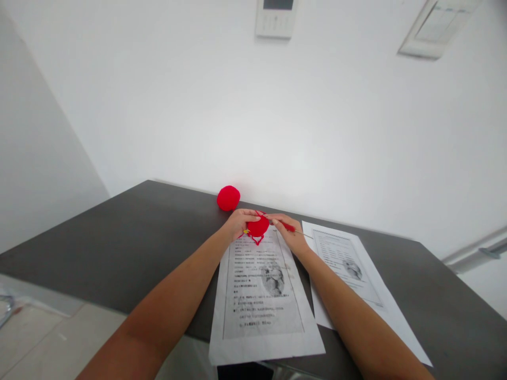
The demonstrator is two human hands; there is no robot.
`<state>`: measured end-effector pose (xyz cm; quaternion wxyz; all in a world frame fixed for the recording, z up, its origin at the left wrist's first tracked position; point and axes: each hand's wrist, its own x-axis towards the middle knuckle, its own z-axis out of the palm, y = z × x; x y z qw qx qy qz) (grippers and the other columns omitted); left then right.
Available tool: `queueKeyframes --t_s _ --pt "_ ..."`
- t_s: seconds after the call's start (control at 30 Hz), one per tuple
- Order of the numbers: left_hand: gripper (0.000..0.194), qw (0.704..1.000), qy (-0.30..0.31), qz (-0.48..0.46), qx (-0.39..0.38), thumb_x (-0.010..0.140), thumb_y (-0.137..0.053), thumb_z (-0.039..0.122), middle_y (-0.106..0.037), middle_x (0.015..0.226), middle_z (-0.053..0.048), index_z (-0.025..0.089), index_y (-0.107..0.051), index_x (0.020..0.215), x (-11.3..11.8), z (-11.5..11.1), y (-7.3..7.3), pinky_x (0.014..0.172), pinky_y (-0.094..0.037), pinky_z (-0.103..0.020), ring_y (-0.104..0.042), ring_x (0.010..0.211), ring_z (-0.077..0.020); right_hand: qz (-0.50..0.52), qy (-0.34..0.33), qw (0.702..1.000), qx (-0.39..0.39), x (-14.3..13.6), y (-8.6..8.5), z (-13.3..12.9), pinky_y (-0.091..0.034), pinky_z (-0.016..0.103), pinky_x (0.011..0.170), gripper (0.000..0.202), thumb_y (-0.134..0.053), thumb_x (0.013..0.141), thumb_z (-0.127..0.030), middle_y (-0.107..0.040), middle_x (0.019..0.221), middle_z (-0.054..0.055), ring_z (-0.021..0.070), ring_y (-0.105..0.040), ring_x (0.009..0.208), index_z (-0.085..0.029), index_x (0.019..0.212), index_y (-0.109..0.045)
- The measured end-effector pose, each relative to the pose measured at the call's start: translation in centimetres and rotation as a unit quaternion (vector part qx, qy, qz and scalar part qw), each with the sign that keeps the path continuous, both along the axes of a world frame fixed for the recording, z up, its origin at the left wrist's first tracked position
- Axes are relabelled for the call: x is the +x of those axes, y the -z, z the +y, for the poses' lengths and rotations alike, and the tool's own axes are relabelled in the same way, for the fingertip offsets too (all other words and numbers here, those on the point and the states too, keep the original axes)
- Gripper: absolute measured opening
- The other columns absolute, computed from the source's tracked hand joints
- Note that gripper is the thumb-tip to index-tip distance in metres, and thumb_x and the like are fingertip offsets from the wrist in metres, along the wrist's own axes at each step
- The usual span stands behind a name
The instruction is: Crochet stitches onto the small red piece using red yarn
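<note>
The left hand [236, 224] pinches a rounded red yarn piece [258, 227] over the far end of a printed sheet [249, 322]; the right hand [292, 236] grasps a slender red-handled tool [288, 227] beside it. A red yarn ball [228, 198] rests on the dark table [119, 237], beyond the left hand.

White wall [178, 105] behind a dark table [119, 232]; pale tiled floor [43, 338] below.
</note>
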<state>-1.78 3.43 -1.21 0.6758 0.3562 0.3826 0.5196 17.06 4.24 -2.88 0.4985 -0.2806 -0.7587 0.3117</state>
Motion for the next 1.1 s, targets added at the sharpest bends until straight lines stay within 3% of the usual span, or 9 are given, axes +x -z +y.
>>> queueKeyframes --t_s 0.33,0.47,1.1 --pt "0.034 0.999 0.019 -0.03 0.014 0.059 -0.076 -0.001 -0.075 0.077 -0.009 0.008 -0.073 0.091 0.0 0.4 0.7 0.072 -0.055 -0.029 -0.07 0.068 -0.0177 0.0 0.005 1.0 0.02 0.0 0.6 0.1 -0.049 0.041 0.099 0.014 -0.068 0.084 -0.035 -0.073 0.11 0.006 0.0228 -0.067 0.106 -0.027 0.095 -0.073" --pt "0.042 0.999 0.013 -0.035 0.017 0.057 -0.077 -0.003 -0.075 0.079 -0.01 0.008 -0.07 0.098 -0.1 0.5 0.9 0.076 -0.054 -0.029 -0.072 0.074 -0.0189 -0.005 0.006 1.0 0.003 -0.1 0.4 -0.1 -0.05 0.04 0.097 0.012 -0.063 0.088 -0.034 -0.074 0.107 0.007 0.022 -0.068 0.103 -0.026 0.092 -0.072" --pt "0.034 0.998 0.006 -0.062 0.021 0.061 -0.071 -0.002 -0.076 0.078 -0.008 0.01 -0.073 0.093 -0.2 0.1 0.0 0.071 -0.054 -0.027 -0.07 0.069 -0.0165 0.053 0.039 0.997 -0.032 -1.0 -0.6 -1.1 -0.05 0.041 0.096 0.014 -0.065 0.086 -0.038 -0.075 0.102 0.005 0.0234 -0.067 0.099 -0.026 0.087 -0.072"
